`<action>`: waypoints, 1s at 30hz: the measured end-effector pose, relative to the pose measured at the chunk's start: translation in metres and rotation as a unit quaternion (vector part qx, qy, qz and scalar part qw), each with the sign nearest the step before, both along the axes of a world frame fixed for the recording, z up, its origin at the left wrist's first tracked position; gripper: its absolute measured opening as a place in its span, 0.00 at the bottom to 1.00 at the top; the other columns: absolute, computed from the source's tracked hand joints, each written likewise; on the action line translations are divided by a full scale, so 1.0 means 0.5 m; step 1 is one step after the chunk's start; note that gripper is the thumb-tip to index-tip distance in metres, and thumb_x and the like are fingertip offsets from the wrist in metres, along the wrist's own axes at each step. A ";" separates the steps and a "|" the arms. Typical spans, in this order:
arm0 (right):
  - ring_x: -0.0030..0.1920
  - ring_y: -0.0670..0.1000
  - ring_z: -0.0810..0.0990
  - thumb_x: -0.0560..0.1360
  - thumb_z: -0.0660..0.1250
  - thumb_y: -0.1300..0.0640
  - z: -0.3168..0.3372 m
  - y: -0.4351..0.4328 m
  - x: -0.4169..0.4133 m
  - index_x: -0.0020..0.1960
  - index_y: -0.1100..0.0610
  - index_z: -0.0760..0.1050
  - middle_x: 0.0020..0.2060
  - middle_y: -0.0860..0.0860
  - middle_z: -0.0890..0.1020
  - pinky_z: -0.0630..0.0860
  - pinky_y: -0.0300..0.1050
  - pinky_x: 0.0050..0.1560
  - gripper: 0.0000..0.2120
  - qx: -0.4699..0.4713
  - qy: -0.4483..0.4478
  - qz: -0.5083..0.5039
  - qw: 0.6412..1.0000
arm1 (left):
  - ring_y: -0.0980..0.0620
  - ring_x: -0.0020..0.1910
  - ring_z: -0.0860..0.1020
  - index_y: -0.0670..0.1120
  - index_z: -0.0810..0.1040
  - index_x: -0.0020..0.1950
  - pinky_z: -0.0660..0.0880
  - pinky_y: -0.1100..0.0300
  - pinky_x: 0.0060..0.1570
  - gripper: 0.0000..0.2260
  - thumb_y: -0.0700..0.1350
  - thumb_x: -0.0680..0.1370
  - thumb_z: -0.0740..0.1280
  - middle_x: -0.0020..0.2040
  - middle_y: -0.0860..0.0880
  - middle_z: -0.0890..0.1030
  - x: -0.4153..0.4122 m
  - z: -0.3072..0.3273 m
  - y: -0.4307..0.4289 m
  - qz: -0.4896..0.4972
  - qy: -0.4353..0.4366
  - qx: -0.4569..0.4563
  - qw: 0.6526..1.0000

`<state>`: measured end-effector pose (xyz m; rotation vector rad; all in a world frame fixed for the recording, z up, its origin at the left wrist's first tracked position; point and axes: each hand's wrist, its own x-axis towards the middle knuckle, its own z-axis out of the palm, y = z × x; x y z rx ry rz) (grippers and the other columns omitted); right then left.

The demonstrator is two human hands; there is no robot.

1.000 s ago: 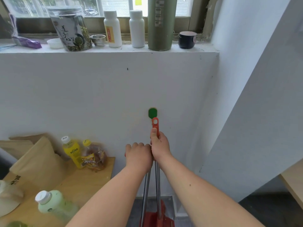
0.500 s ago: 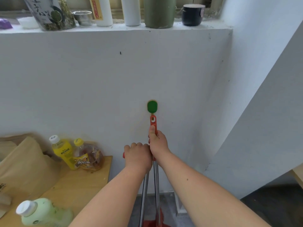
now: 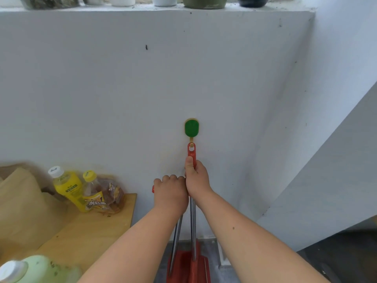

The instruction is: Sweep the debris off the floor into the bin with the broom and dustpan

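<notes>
Handle tip has dropped a touch since a second ago: its hole now sits on the peg under the green hook (image 3: 191,127). Your right hand (image 3: 196,180) grasps that red handle (image 3: 191,153), thumb up along it. Your left hand (image 3: 171,193) is clenched round the second handle (image 3: 153,189) just beside it. Both shafts (image 3: 192,221) run down to the red dustpan (image 3: 183,264), low by the wall; can't tell which shaft serves which tool. On the table (image 3: 98,227) at left: yellow bottle (image 3: 68,188), brown bottle (image 3: 102,193) just beside it, green bottle (image 3: 36,270) nearer you, all capped and holding drink. Sill jars (image 3: 204,2) are cropped, so their contents can't be read.
</notes>
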<state>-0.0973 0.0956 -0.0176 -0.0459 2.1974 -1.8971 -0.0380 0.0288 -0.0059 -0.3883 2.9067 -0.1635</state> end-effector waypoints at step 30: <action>0.60 0.47 0.76 0.78 0.63 0.57 0.045 0.308 0.236 0.62 0.50 0.79 0.61 0.46 0.78 0.70 0.40 0.61 0.14 0.236 0.061 0.210 0.947 | 0.44 0.83 0.53 0.57 0.48 0.84 0.60 0.44 0.78 0.38 0.63 0.78 0.62 0.85 0.48 0.50 0.184 0.082 0.008 0.010 0.034 0.061 0.998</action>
